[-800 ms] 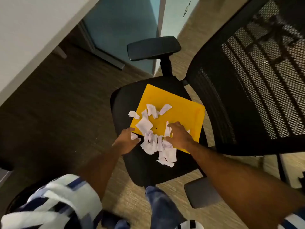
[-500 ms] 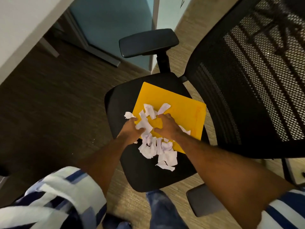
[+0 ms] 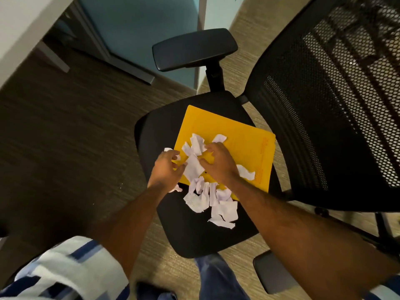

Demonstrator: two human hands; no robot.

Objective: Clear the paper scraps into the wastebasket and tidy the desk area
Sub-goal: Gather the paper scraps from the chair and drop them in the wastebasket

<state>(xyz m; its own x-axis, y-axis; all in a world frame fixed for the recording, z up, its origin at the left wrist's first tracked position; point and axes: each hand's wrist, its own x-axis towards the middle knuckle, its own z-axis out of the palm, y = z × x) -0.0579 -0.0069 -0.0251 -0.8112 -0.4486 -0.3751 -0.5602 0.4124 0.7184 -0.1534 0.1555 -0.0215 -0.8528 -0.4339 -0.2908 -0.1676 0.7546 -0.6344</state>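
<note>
Several torn white paper scraps (image 3: pixel 213 200) lie on a yellow folder (image 3: pixel 244 144) and spill onto the black seat of an office chair (image 3: pixel 194 232). My left hand (image 3: pixel 165 169) and my right hand (image 3: pixel 218 163) rest on the scraps at the folder's near left corner, fingers curled. A larger scrap (image 3: pixel 193 169) sits between the two hands, touched by fingertips on both sides. More scraps (image 3: pixel 198 144) lie just beyond my fingers. No wastebasket is in view.
The chair's mesh back (image 3: pixel 329 105) rises at the right, one armrest (image 3: pixel 194 48) at the far side and another (image 3: pixel 275 273) near me. A white desk edge (image 3: pixel 23 29) crosses the top left. Carpet (image 3: pixel 65 148) surrounds the chair.
Both hands have slid forward over the scraps, from the near edge of the pile onto the folder, and have drawn closer together around the larger scrap.
</note>
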